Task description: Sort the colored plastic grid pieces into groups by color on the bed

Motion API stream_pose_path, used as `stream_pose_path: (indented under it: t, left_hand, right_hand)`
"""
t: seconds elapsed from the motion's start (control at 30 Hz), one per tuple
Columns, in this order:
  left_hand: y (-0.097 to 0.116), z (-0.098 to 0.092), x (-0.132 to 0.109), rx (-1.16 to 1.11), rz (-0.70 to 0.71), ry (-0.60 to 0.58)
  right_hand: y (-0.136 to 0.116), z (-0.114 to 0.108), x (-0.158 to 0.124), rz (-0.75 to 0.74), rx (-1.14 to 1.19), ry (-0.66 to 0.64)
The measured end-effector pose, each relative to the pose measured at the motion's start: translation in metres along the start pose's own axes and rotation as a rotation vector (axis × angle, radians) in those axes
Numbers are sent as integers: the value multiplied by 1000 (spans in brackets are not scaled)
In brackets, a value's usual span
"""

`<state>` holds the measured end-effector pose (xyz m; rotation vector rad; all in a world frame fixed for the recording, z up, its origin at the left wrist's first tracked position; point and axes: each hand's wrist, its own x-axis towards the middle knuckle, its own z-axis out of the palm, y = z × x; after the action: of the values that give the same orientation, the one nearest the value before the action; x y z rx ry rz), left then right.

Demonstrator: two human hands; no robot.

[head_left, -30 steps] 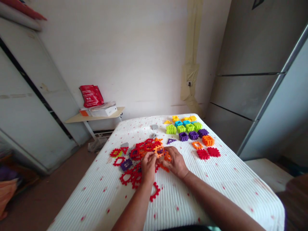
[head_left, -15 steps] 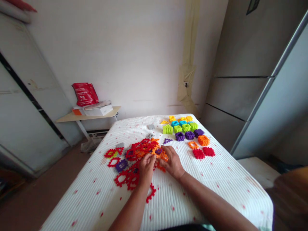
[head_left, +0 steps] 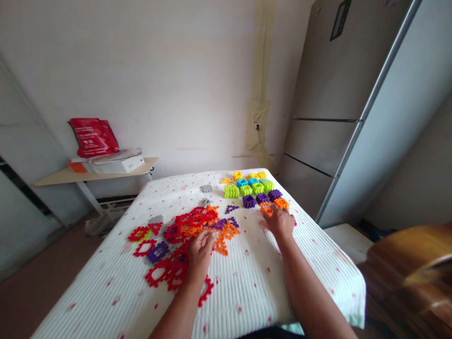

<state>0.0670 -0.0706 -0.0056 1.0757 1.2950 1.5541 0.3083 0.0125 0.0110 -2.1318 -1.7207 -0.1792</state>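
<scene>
My left hand (head_left: 199,247) rests on a loose pile of flat red and orange toothed pieces (head_left: 190,221) on a white ribbed cloth (head_left: 247,292). Its fingers are bent and together at the pile's edge, beside an orange triangle piece (head_left: 223,246). My right hand (head_left: 280,221) lies farther right, fingers stretched flat, next to an orange frame piece (head_left: 265,207) and an orange cube (head_left: 281,203). It covers the red cubes there. Beyond it stand rows of purple cubes (head_left: 249,201), green cubes (head_left: 232,191) and yellow cubes (head_left: 238,175).
Grey pieces (head_left: 206,189) lie behind the pile and a flat purple piece (head_left: 157,252) at its left. A low shelf (head_left: 88,175) with a red bag (head_left: 93,136) stands at the left wall. A grey fridge (head_left: 332,141) and wooden furniture (head_left: 406,263) are on the right.
My right hand has left the orange pieces at the pile and moved right to the red and orange cubes. The left hand stayed on the pile. The view swung right.
</scene>
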Motion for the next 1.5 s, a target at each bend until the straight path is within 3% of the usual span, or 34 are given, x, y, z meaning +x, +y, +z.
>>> stream_pose_path:
  t: [0.2,0.73,0.87,1.0,1.07,1.2,1.4,1.5]
  left_hand:
    - [1,0,0,14,10,-1]
    - [-7,0,3,42,35,24]
    - [-8,-7,4,104,220,146]
    - [-6,-29,14,387,528,301]
    - [-5,-41,21,598,580,338]
    - [-4,-52,27,1006,492,330]
    - [4,-37,15,1339,247,187]
    - [9,-31,13,1444,110,154]
  right_hand:
    - [-2,0,2,72,-68,-99]
    - [-2,9,6,92,-58,-136]
    - [-4,6,5,81,-52,-101]
    - [-10,1,2,-101,18,52]
    - [-15,3,-1,-239,86,107]
    - [-31,11,-11,-468,213,100]
    - [-57,16,-32,-888,341,-11]
    - [-66,16,-40,-1019,336,-94]
